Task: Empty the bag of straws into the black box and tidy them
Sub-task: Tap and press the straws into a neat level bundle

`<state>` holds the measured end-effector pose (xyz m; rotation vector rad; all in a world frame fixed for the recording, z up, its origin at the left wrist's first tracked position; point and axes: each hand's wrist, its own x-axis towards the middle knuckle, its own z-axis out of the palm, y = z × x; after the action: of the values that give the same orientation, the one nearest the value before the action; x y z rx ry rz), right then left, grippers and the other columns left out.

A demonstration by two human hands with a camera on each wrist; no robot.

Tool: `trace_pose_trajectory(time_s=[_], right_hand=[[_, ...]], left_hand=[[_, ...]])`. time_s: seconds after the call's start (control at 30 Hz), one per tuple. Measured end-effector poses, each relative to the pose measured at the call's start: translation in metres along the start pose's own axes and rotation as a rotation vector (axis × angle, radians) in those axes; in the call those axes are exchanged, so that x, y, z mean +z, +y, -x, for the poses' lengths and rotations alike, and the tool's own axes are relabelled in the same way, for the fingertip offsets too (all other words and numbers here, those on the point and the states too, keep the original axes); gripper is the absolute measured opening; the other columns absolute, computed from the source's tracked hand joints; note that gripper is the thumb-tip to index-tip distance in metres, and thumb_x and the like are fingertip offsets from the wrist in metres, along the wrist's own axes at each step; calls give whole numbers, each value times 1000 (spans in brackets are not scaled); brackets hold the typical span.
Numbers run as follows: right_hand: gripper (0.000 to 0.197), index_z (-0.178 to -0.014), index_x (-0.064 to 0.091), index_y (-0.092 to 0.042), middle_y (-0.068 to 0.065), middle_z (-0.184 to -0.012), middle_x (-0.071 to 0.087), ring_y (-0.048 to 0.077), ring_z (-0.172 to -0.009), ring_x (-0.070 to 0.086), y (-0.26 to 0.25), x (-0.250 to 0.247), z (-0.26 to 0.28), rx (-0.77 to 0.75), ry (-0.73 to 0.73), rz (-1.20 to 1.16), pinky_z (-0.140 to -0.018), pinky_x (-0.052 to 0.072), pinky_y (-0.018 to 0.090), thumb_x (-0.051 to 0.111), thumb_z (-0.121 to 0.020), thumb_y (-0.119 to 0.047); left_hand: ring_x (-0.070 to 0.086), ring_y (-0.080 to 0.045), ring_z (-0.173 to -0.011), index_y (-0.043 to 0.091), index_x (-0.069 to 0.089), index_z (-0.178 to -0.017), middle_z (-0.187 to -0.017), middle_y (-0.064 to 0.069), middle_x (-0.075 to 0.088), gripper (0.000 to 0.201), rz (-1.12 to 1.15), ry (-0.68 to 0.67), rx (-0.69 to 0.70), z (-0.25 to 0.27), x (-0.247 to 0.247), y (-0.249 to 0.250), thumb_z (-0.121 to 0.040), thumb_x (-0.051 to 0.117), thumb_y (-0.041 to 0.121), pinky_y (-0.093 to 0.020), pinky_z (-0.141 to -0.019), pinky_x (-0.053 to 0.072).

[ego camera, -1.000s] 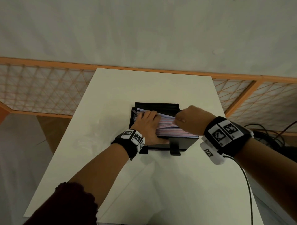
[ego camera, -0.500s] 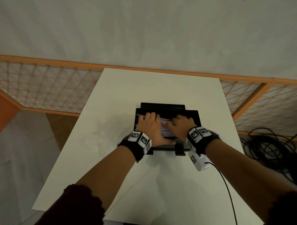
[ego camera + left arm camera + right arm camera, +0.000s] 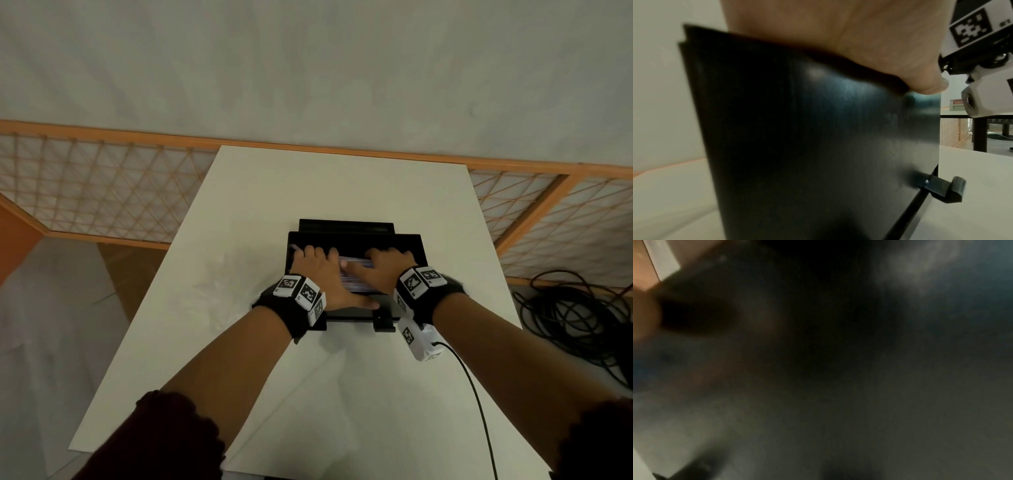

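Note:
The black box [image 3: 356, 237] stands open in the middle of the white table [image 3: 342, 185]. Pale striped straws [image 3: 354, 274] lie lengthwise inside it, showing only between my hands. My left hand [image 3: 320, 270] lies flat on the left part of the straws, fingers spread, with its thumb along the front wall. My right hand [image 3: 387, 265] presses flat on the right part, fingers spread toward the back. In the left wrist view the box's front wall [image 3: 807, 129] fills the frame, with my left thumb [image 3: 929, 86] over its top edge. The right wrist view is dark and blurred.
A latch tab [image 3: 383, 323] sticks out from the box's front. A faint crumpled clear film [image 3: 219, 274] lies on the table left of the box. An orange lattice fence [image 3: 102, 192] runs behind the table. Black cables [image 3: 575, 318] coil on the floor at the right.
My right hand left the right end of the straws and came down flat on them beside my left hand. The left hand stayed on the straws.

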<state>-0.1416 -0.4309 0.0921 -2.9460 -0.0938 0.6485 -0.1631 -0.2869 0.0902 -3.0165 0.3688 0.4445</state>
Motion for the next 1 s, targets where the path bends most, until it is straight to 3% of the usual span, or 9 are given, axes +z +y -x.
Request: trace_pose_trajectory(time_s=[0.17,0.23,0.3,0.47,0.57,0.73,1.0], right_hand=[[88,-125,58,-22,6,-137,52,31,-133,36,-6,2,-6,60,-43,11,-109,17,53,11,-79,-80],[87,-125,58,-22,8,-139,50,32,-133,34,-6,4,-5,73,-24,37,-109,16,53,11,-80,-79],[84,-125,58,-23,10,-136,52,30,-130,39,-5,6,-4,59,4,39,-108,19,52,12,-81,-78],[82,-120,62,-18,8,-121,64,25,-119,52,-5,7,-6,40,8,24,-107,21,52,13,-84,-73],[77,-120,60,-17,7,-120,65,26,-118,54,-4,9,-7,44,46,27,-107,21,53,13,-87,-68],[79,-129,53,-19,8,-131,58,28,-125,47,-5,10,-6,50,24,31,-109,18,53,11,-86,-69],[79,-133,50,-19,10,-138,51,30,-131,39,-6,7,0,62,2,22,-111,15,53,11,-87,-69]], left_hand=[[33,-34,-131,13,21,-147,-144,-10,39,134,-49,-91,21,1,-9,-1,-46,24,102,-57,-113,8],[35,-31,-131,12,21,-147,-141,-10,42,131,-65,-105,36,5,-13,0,-51,24,100,-59,-114,-5],[35,-28,-132,11,19,-148,-142,-10,41,125,-77,-125,63,9,-18,2,-57,25,97,-60,-113,-11],[32,-31,-134,14,18,-148,-148,-13,34,128,-27,-203,45,5,-21,0,-53,26,99,-55,-113,13],[27,-34,-137,21,13,-149,-153,-10,27,128,-44,-274,53,1,-27,-4,-50,31,99,-50,-112,16],[36,-32,-131,28,14,-148,-146,-7,39,131,-171,-351,119,-3,-43,-14,-42,46,97,-47,-108,26],[51,-32,-117,21,16,-147,-135,-11,50,125,-337,-305,165,6,-46,-6,-50,45,95,-48,-105,29]])
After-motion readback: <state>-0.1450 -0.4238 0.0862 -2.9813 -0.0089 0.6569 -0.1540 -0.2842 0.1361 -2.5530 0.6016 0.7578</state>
